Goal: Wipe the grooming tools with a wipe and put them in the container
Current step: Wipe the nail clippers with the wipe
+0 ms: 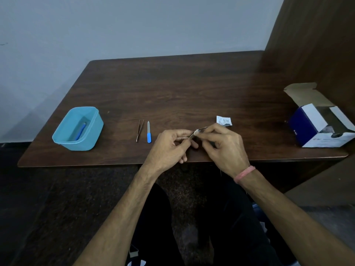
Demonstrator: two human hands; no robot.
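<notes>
Over the table's front edge, my left hand pinches one end of a small metal grooming tool. My right hand pinches a small white wipe against that tool. To the left of my hands, metal tweezers and a nail file with a blue handle lie side by side on the wooden table. Further left stands a light blue plastic container with a blue-handled tool inside.
A torn white wipe sachet lies just behind my right hand. An open blue and white cardboard box stands at the table's right end. A dark wooden panel rises at the right; a wall is behind.
</notes>
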